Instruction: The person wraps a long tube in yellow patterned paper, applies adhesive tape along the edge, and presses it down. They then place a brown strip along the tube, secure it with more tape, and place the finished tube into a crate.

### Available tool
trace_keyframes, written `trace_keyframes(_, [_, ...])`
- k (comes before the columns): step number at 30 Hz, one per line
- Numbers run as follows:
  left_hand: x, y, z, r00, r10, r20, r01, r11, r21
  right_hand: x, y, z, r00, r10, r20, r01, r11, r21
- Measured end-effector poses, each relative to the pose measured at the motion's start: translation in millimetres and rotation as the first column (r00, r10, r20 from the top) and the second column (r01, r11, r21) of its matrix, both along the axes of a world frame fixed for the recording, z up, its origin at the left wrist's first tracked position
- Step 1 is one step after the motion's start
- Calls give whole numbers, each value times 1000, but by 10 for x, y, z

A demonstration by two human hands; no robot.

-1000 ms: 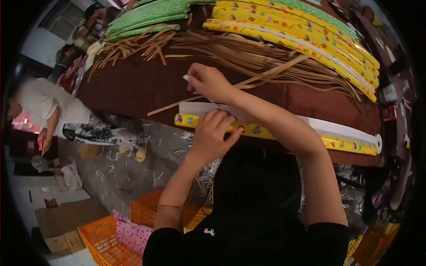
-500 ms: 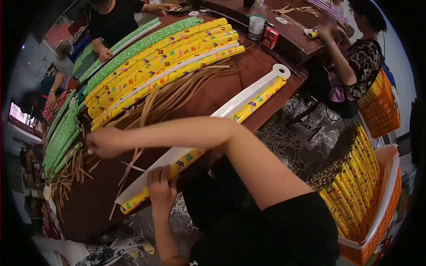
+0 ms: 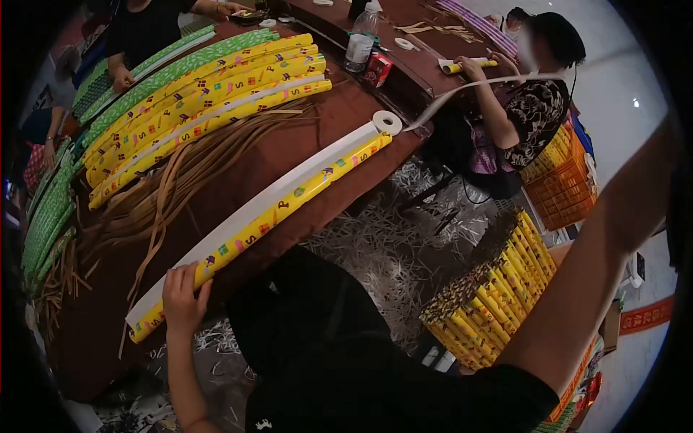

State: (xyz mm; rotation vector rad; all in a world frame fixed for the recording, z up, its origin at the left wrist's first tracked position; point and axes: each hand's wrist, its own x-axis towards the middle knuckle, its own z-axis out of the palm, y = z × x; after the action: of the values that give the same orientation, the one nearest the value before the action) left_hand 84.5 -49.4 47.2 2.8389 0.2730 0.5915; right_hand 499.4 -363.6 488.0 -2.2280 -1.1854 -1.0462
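My left hand (image 3: 184, 297) grips the near end of a yellow patterned roll (image 3: 268, 216), fingers over its white edge and thumb below. The roll lies slantwise along the table's front edge, a long white strip (image 3: 238, 209) beside it. At its far end sits a white ring-shaped reel (image 3: 388, 123). From near the reel a pale band (image 3: 484, 81) arcs through the air to the right. My right arm stretches out to the right; its hand is lost beyond the dark edge of the view.
Yellow rolls (image 3: 209, 97), green rolls (image 3: 50, 209) and brown strips (image 3: 180, 159) lie on the table (image 3: 94, 346). A bottle (image 3: 359, 50) and red box (image 3: 377, 70) stand behind. Co-workers sit around. Upright rolls (image 3: 498, 296) and an orange crate (image 3: 559, 198) are at right.
My right arm has swung from the left, across the roll, out to the far right. The pale band now hangs in the air. The view has shifted right; my left hand stays on the roll.
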Motion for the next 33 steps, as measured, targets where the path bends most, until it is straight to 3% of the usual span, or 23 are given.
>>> trace_keyframes(5, [-7,44,-16,1000,-18,23,17,1000,15,180,-995,118,912,-368,179,384,921,-60])
trace_keyframes(10, [-151,99,-69,999,-9,31,7,998,64,416,-1489,-392,827,-539,159,561,812,-162])
trace_keyframes(13, [-253,93,-92,1000,9,22,-11,997,78,576,-1242,-1378,882,-462,-90,412,851,-326])
trace_keyframes(15, [-255,96,-93,999,12,33,-15,995,99,645,-910,-2242,888,-256,-382,107,923,-370])
trace_keyframes(17, [-254,84,-79,999,13,38,-16,995,100,870,-635,-3073,830,-39,-556,-186,921,-343])
trace_keyframes(19, [-244,73,-46,999,5,34,-8,996,84,699,-285,-3593,779,-162,-606,-128,905,-407])
trace_keyframes(21, [-265,76,-40,999,3,39,-6,996,92,769,-185,-4071,804,-124,-582,-119,925,-362])
trace_keyframes(26, [-287,58,11,1000,28,-14,-28,1000,14,681,15,-4290,863,-243,-443,72,927,-368])
trace_keyframes(29, [-276,75,-15,1000,14,-25,-13,999,30,694,58,-4391,948,-235,-213,169,943,-288])
trace_keyframes(33, [-280,56,-18,1000,14,-24,-13,999,47,817,156,-4437,859,-259,-441,138,948,-288])
